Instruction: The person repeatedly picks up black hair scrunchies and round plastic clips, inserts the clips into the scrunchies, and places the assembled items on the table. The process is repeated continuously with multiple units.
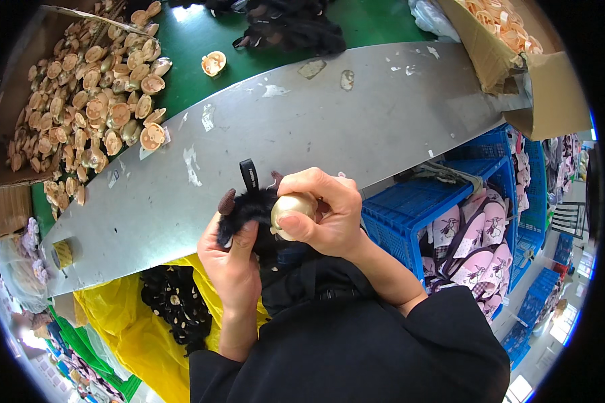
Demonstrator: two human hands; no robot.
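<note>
A worker in a black top [356,342] holds a small black furry piece [252,208] and a rounded gold shell [294,209] close together at the near edge of a grey metal worktop [302,121]. The left hand [232,265] pinches the furry piece from its lower left side, thumb on the front, most of the fingers hidden behind. The right hand [333,211] curls around the gold shell from the right, thumb across its face. The shell sits between the two hands, against the right side of the fur; whether the pieces are joined cannot be told. A black loop tag [249,174] stands up from the fur beside a brown nub [226,201].

At upper left, gold and peach shells [107,101] heap up in a carton [101,19], while one open shell [214,64] lies apart on a green surface [185,80], near dark furry items [296,30]. Peach bands [504,25] fill a cardboard box [558,94] at upper right. A blue crate [393,225] of pink printed articles [474,248] stands right of the worker, and yellow sheeting [128,316] surrounds black pieces [171,302] at lower left
</note>
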